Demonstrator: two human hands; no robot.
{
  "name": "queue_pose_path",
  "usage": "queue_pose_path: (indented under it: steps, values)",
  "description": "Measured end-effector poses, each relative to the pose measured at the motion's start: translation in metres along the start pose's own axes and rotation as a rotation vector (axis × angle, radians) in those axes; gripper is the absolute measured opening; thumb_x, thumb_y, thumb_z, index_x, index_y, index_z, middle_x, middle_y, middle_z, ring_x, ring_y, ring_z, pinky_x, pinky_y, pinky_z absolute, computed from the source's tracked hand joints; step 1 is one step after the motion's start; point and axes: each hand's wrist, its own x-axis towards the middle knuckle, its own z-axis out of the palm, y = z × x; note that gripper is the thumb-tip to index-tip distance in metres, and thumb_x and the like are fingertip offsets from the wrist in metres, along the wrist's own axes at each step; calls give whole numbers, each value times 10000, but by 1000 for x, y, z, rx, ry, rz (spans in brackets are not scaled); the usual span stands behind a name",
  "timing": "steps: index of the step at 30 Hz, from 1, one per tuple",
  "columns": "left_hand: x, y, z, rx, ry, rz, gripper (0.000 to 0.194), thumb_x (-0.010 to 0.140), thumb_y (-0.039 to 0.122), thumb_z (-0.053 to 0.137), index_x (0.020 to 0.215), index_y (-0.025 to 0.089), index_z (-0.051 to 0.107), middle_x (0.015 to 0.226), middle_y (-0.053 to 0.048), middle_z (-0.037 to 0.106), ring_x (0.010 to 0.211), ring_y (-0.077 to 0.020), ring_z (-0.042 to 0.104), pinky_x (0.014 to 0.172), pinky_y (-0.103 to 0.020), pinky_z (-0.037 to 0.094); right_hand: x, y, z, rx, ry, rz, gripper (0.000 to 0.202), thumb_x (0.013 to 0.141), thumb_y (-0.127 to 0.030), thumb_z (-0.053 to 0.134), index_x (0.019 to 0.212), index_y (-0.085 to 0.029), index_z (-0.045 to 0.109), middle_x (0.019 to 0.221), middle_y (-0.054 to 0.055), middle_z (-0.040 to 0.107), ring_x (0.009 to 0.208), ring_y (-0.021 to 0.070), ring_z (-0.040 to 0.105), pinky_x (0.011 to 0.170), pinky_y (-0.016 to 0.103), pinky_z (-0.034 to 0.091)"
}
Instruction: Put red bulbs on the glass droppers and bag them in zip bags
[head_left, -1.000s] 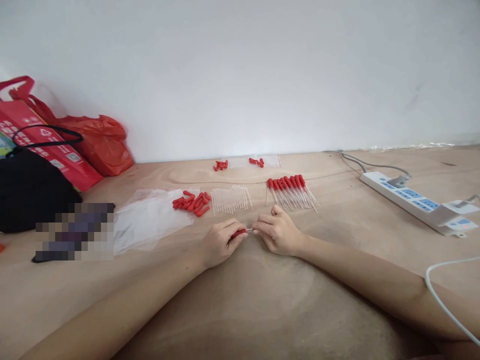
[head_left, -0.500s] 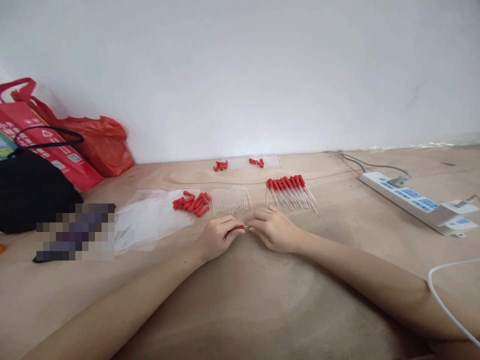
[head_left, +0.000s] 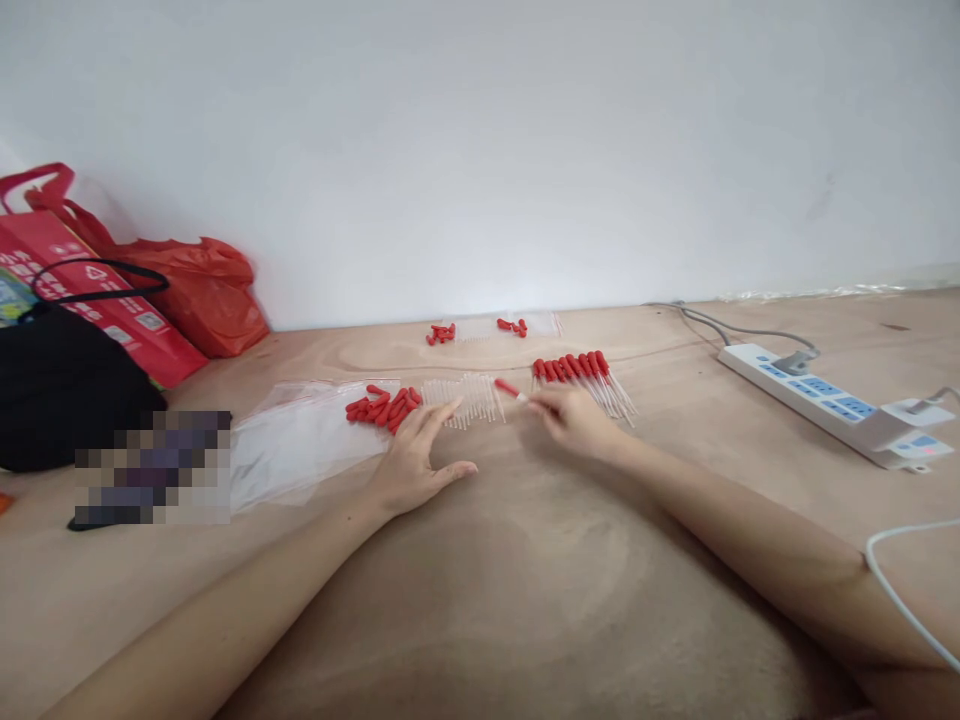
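Pinched in my right hand (head_left: 574,420) is a dropper (head_left: 508,388), its red rubber bulb pointing up and left and its clear tube running into my fingers. My left hand (head_left: 420,450) is open, thumb spread away from the fingers, with nothing in it. Its fingertips reach the near edge of a row of thin clear tubes (head_left: 469,398); I cannot tell whether they touch. Left of those fingers lies a pile of loose red rubber bulbs (head_left: 379,405), partly hidden by the hand. Beyond my right hand, several assembled droppers (head_left: 574,370) lie side by side, bulbs away from me.
Clear plastic bags (head_left: 300,430) lie left of the bulbs. Small red bulbs (head_left: 442,333) and more tubes sit near the wall. A white power strip (head_left: 817,395) with cables is at right. A red bag (head_left: 202,290) and black bag (head_left: 75,390) stand at left.
My hands have separated. The left let go of the red bulb, opened and shifted left; the right moved up and right, carrying the dropper.
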Motion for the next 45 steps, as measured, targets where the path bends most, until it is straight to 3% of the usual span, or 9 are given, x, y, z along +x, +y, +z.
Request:
queue_pose_path:
  steps: [3, 5, 8, 13, 23, 27, 31, 38, 45]
  values:
    - [0, -3, 1, -19, -61, -19, 431, 772, 369, 559, 1150, 182, 468, 950, -59, 554, 905, -194, 513, 814, -348, 423, 10, 32, -5, -13, 155, 330, 210, 829, -230, 392, 923, -174, 570, 733, 37, 617, 649, 157, 540, 603, 260, 367]
    - [0, -4, 3, -47, -94, -6, 306, 797, 332, 525, 1058, 171, 526, 918, -54, 560, 855, -177, 527, 774, -319, 436, 14, 48, -3, -65, 210, 465, 200, 810, -250, 421, 933, -145, 540, 698, 41, 615, 665, 169, 551, 589, 256, 364]
    - [1, -4, 6, -70, -97, -6, 231, 798, 319, 520, 969, 170, 564, 904, -51, 572, 798, -163, 539, 704, -290, 448, 17, 58, 2, -130, 198, 551, 175, 787, -256, 444, 907, -148, 513, 726, 52, 625, 722, 183, 570, 587, 254, 359]
    - [1, -4, 5, -68, -98, -8, 187, 793, 311, 523, 895, 168, 588, 849, -46, 575, 766, -159, 542, 675, -283, 445, 19, 49, 7, -247, 126, 656, 175, 781, -330, 447, 841, -188, 530, 796, 64, 630, 792, 222, 579, 602, 289, 368]
    - [1, -7, 7, -47, -68, 4, 174, 785, 331, 524, 855, 184, 587, 825, -33, 565, 767, -160, 535, 693, -291, 433, 19, 38, 4, -308, 107, 651, 284, 779, -424, 435, 852, -177, 553, 809, 76, 626, 806, 229, 574, 634, 310, 385]
    - [4, -12, 5, 164, 88, -128, 186, 735, 353, 579, 757, 172, 543, 746, -30, 566, 737, -193, 526, 698, -342, 394, 24, 20, 7, -350, 113, 516, 265, 806, -391, 396, 830, -182, 558, 815, 73, 633, 807, 218, 572, 649, 302, 380]
    - [6, -21, -2, 387, 223, -270, 217, 695, 373, 609, 728, 183, 508, 720, -39, 566, 743, -232, 512, 664, -352, 360, 40, -3, 22, -313, 5, 454, 246, 799, -362, 403, 856, -191, 571, 882, 73, 637, 828, 226, 585, 621, 299, 394]
    - [2, -34, -10, 616, 180, -289, 223, 715, 396, 563, 820, 200, 578, 832, -59, 585, 826, -258, 500, 675, -350, 322, 67, -20, 44, -293, -119, 530, 302, 773, -259, 440, 1036, -129, 511, 992, 158, 607, 877, 238, 592, 656, 311, 430]
    - [1, -39, -10, 727, 176, -246, 174, 751, 338, 536, 696, 190, 610, 848, -78, 574, 813, -259, 483, 677, -377, 310, 71, -26, 49, -267, -239, 503, 308, 772, -145, 411, 1067, -81, 469, 1027, 205, 578, 924, 257, 574, 688, 341, 435]
